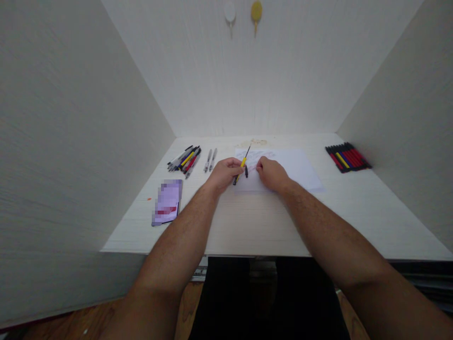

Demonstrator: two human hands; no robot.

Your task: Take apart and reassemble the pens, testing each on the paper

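Note:
My left hand [225, 174] is closed around a yellow pen [243, 162], held at a slant over the paper. A thin dark tip or refill points up from its far end, and its near end is black. Close beside the left fingertips is a small black pen part [246, 172]; whether the fingers touch it I cannot tell. My right hand [272, 174] is a little to the right, apart from the pen, with its fingers curled and pressed together. What those fingers hold, if anything, is hidden. Under both hands lies white paper [300, 170] with scribbled marks near its upper left.
A loose pile of mixed pens [184, 159] lies at the left, with two clear pens [210, 160] beside it. Nearer is a phone [167, 203] with a blurred screen. At the far right, a row of red and black pens [348, 157] lies by the side wall [406, 141].

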